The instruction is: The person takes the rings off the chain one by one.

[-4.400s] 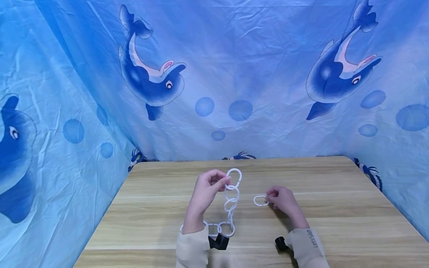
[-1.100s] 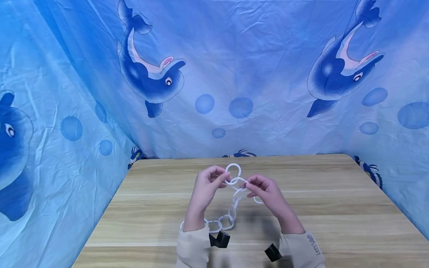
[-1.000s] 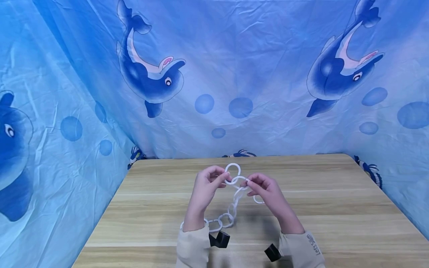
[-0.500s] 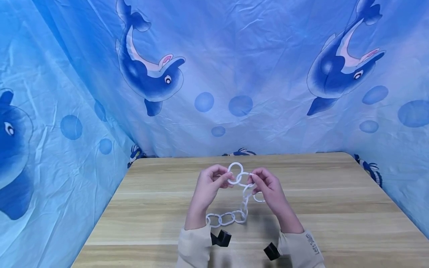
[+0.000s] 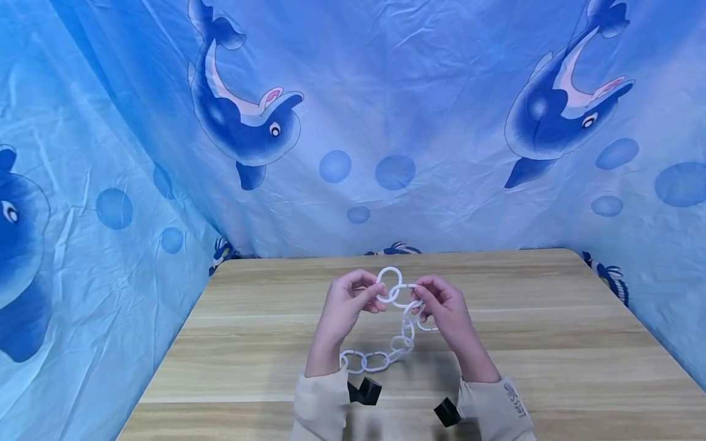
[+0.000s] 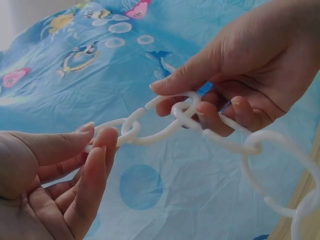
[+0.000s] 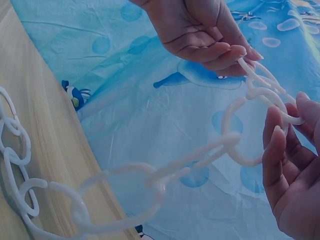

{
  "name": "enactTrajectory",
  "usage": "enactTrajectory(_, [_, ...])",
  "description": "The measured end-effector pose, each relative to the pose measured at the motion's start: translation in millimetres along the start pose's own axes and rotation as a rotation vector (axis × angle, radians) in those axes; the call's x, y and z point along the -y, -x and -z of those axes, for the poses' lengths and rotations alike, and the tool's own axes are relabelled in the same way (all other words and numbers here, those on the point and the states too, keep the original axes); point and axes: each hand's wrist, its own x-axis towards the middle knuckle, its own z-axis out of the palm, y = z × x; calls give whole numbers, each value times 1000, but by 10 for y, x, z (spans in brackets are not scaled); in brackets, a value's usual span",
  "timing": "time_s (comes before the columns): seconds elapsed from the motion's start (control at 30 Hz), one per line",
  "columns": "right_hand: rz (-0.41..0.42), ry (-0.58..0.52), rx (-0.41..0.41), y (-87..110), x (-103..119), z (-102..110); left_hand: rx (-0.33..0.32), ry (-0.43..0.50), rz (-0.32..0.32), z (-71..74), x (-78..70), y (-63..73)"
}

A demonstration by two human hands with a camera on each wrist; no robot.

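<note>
A chain of white plastic links (image 5: pixel 377 369) hangs between my hands, its lower part lying on the table toward my left wrist. My left hand (image 5: pixel 349 306) pinches the end link (image 5: pixel 390 269) between thumb and fingers. The second link (image 6: pixel 157 136), threaded through it, is pinched at its far end by my right hand (image 5: pixel 445 307); a small gap shows in this link in the left wrist view. From there the chain (image 7: pixel 125 227) drops below my right fingers. Partly hidden behind my right hand, a loose white link (image 5: pixel 429 329) lies on the table.
The wood-grain table (image 5: pixel 231 343) stands against a blue curtain (image 5: pixel 358 122) printed with dolphins. A small black camera is worn near each sleeve cuff, the left camera (image 5: pixel 366 392) close to the chain on the table.
My right hand has left the loose link on the table and come over to pinch the chain's second link. Both hands have shifted slightly right, and the hanging chain has swung right.
</note>
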Motion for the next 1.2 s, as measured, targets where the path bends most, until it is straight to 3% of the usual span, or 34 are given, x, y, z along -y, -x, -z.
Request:
enactTrajectory(0.53, [-50,21,-57,-14,19,0,29,-13,-10,-15,-7,-2])
enactTrajectory(1.2, [-73,73,-57,-6,48,-21,47,-40,-34,-44,4,-12])
